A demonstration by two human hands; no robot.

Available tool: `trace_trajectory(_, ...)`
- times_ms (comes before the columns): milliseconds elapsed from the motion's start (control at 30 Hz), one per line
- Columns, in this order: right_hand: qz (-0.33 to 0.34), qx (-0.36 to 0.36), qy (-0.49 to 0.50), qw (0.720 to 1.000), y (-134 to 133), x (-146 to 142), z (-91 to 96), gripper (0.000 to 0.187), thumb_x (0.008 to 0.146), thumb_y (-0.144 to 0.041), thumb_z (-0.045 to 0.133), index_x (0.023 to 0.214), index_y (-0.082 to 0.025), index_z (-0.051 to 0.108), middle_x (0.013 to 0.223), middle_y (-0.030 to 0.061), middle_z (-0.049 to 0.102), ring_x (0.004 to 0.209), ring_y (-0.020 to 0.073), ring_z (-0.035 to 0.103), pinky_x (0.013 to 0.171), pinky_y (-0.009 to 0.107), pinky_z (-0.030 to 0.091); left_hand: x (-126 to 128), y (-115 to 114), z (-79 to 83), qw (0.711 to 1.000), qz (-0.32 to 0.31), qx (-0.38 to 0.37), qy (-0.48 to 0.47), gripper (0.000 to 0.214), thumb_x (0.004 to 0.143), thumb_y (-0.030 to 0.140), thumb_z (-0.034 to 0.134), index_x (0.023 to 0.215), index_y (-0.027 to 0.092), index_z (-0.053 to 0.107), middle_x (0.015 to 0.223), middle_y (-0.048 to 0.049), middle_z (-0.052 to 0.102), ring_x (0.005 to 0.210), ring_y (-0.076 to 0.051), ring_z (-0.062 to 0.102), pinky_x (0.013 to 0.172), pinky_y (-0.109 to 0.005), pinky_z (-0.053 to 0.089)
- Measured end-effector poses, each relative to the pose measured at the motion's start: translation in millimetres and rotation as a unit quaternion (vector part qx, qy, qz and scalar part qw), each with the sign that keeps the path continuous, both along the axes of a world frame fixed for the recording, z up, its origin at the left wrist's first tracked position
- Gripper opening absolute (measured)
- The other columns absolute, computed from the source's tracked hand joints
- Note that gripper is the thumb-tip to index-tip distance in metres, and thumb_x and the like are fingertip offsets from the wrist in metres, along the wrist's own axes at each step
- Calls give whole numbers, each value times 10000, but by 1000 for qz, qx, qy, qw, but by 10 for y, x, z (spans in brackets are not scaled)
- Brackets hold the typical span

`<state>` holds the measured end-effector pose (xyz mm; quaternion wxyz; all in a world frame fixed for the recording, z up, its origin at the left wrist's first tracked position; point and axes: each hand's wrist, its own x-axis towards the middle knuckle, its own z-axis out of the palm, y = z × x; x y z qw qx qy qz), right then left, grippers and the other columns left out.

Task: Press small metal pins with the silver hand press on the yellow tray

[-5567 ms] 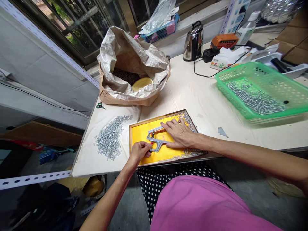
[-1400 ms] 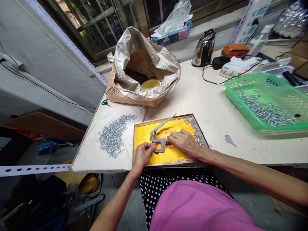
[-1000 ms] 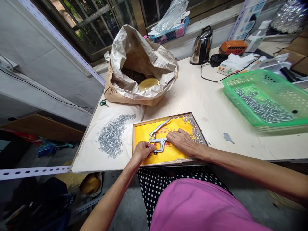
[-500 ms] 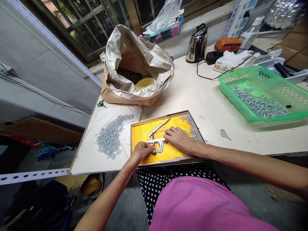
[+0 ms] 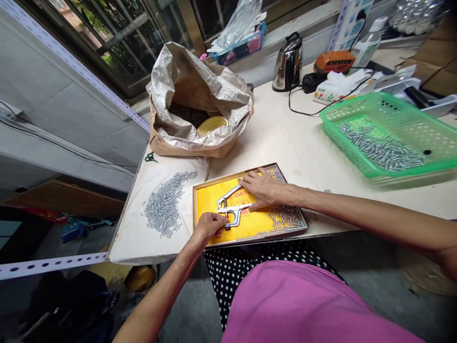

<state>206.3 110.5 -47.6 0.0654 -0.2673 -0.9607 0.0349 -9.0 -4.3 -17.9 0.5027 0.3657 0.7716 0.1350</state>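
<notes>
Silvery snap-fastener pliers (image 5: 233, 209) with a spring and a red part at the jaw lie over the yellow-lined shallow tray (image 5: 205, 195). My right hand (image 5: 264, 188) is around their handles, fingers over the upper one and thumb by the lower. At the jaw end, my left hand (image 5: 210, 225) is closed in a pinch; whatever is between its fingertips is too small to make out. Small metal pins (image 5: 287, 216) lie along the tray's right side, partly covered by my right forearm. Left of the tray, a heap of similar pins (image 5: 166, 205) rests on white cloth.
A big open sack (image 5: 203, 147) with dark contents and a yellow bowl (image 5: 213, 125) stands behind the tray. Small green scissors (image 5: 150, 157) lie beside it. At right is a green basket (image 5: 357, 155) of metal pins; a kettle (image 5: 287, 66) stands farther back.
My right hand has moved up and onto the pliers' handles, which are closer together now. My left hand stays at the jaw. The view has shifted slightly.
</notes>
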Motion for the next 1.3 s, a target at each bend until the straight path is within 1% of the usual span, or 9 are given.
trace_trajectory(167, -2, -35, -17, 999, -80, 4, 72, 575, 778, -552, 734, 1108, -91, 634, 1103, 154, 622, 1035, 310, 509, 892, 450, 366, 30, -117, -15, 979, -81, 97, 158, 237, 848, 319, 645, 681, 154, 617, 648, -24, 608, 598, -151, 581, 635, -291, 508)
trace_trajectory(233, -4, -45, -32, 998, -117, -7, 109, 511, 809, -499, 731, 1089, -81, 640, 1098, 158, 622, 1041, 304, 514, 882, 438, 378, 111, -142, -24, 928, -146, 216, 268, 156, 852, 307, 662, 898, 158, 666, 920, -85, 669, 863, -223, 643, 799, -353, 529)
trace_trajectory(333, -1, -43, -23, 999, -184, -23, 159, 467, 848, -471, 706, 1094, -80, 636, 1111, 159, 621, 1033, 291, 517, 866, 412, 398, 269, -63, -69, 839, -268, 333, 337, 477, 818, 299, 733, 1245, 170, 567, 1291, -150, 577, 1207, -300, 529, 1014, -442, 463)
trace_trajectory(500, -5, -47, 4, 999, -257, -13, 187, 593, 782, -438, 781, 1195, -57, 590, 1120, 158, 622, 1021, 285, 521, 828, 379, 422, 376, 199, -174, 797, -387, 328, 327, 627, 854, 298, 700, 1396, 158, 418, 1261, -133, 579, 1132, -290, 532, 971, -445, 480)
trace_trajectory(733, -7, -54, -9, 998, -259, -24, 67, 147, 942, -195, 559, 991, -99, 659, 964, 136, 662, 910, 233, 558, 772, 348, 412, 374, 228, -162, 807, -368, 309, 344, 267, 903, 296, 647, 1136, 177, 595, 1074, -92, 627, 1034, -254, 549, 882, -384, 479)
trace_trajectory(900, 20, -74, -26, 997, -232, -51, -39, 178, 955, -127, 494, 949, -106, 670, 919, 113, 671, 867, 204, 570, 758, 322, 400, 401, 246, -181, 826, -364, 281, 327, 109, 904, 290, 653, 903, 183, 634, 973, -82, 646, 976, -237, 572, 840, -358, 476)
trace_trajectory(1067, 13, -33, 41, 999, -274, -8, -115, 257, 956, -265, 556, 1141, -98, 618, 1072, 149, 641, 996, 251, 550, 854, 384, 414, 374, 184, -270, 831, -323, 309, 329, 425, 840, 348, 739, 1203, 178, 598, 1154, -118, 646, 1098, -272, 564, 932, -411, 479)
trace_trajectory(1133, 27, 14, 86, 996, -322, -3, -156, 316, 958, -257, 549, 1235, -107, 575, 1203, 177, 598, 1105, 275, 512, 909, 422, 399, 293, 132, -274, 830, -312, 346, 306, 581, 826, 365, 755, 1325, 167, 533, 1299, -145, 596, 1185, -282, 540, 989, -420, 466)
trace_trajectory(1300, 47, -15, 74, 996, -431, -108, -267, 153, 976, -269, 515, 925, -182, 630, 976, 91, 626, 912, 243, 537, 786, 375, 407, -298, 63, -103, 842, -181, 368, 352, 216, 968, 239, 516, 1070, 170, 693, 1054, -102, 681, 1034, -238, 589, 938, -378, 471)
